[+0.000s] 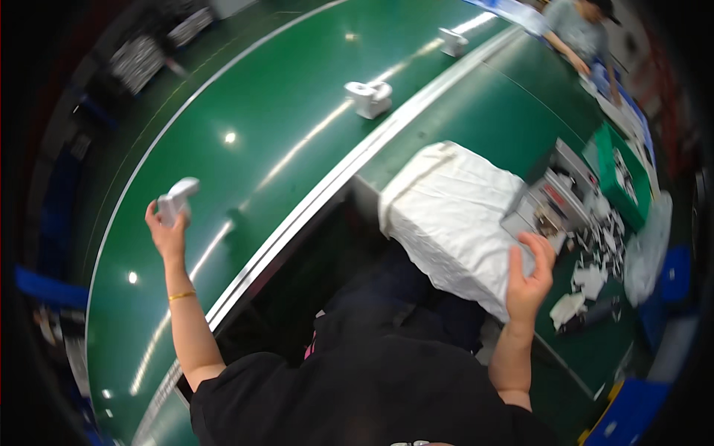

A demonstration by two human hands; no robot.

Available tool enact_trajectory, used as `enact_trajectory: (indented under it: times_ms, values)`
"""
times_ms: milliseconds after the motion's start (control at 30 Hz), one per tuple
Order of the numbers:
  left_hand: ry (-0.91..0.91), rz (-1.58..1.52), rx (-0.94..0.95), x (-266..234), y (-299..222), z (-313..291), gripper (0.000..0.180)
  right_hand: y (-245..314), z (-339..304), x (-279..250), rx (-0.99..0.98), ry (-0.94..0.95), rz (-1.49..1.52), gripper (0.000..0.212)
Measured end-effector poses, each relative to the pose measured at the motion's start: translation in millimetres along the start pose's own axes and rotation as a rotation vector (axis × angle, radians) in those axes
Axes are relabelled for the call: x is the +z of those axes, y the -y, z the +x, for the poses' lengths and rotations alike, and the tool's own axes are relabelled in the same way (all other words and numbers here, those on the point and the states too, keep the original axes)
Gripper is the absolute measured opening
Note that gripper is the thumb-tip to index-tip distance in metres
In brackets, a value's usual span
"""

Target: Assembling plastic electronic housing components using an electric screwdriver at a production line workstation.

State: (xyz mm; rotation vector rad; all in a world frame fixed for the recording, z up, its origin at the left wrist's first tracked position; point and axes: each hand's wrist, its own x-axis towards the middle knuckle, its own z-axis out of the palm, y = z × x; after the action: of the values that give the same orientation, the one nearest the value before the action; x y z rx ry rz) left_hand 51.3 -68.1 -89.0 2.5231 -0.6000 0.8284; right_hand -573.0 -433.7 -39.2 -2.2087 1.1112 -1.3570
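My left hand point(168, 232) is raised over the green conveyor belt point(290, 89) on the left. Its fingers are closed around a white plastic part point(178, 197) with a rounded, bent top; motion blurs its details. On the other side, my right hand point(531, 282) is held up with thumb and fingers apart and nothing between them. It is nearest the right edge of a white cloth point(454, 212) spread over a block-like shape, whose underside is hidden. I cannot tell whether the hand touches the cloth.
Two more white parts, one nearer point(368, 99) and one farther point(452, 42), stand on the belt. Beyond the cloth are a grey box point(554, 201) of small items, a green bin point(623, 175) and scattered scraps point(599, 245). A co-worker point(580, 37) is at the far right.
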Motion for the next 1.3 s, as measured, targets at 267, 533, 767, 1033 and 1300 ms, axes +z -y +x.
enact_trajectory:
  times_ms: [267, 533, 767, 1033, 1300]
  values:
    - [0.774, -1.163, 1.083, -61, -454, -97, 0.066, 32, 3, 4, 0.03, 0.161, 0.144, 0.06]
    - [1.362, -1.618, 0.749, -55, -523, -190, 0.089, 6, -40, -8, 0.175, 0.119, 0.11, 0.078]
    - [1.563, -1.708, 0.402, -47, -536, -243, 0.123, 4, -67, -14, 0.193, 0.077, 0.027, 0.07]
    - [1.488, -1.729, 0.722, -43, -539, -258, 0.134, -138, -14, -142, 0.486, -0.03, -0.841, 0.034]
    - [1.504, -1.773, 0.768, -44, -542, -258, 0.139, -182, 5, -157, 0.766, 0.247, -0.899, 0.064]
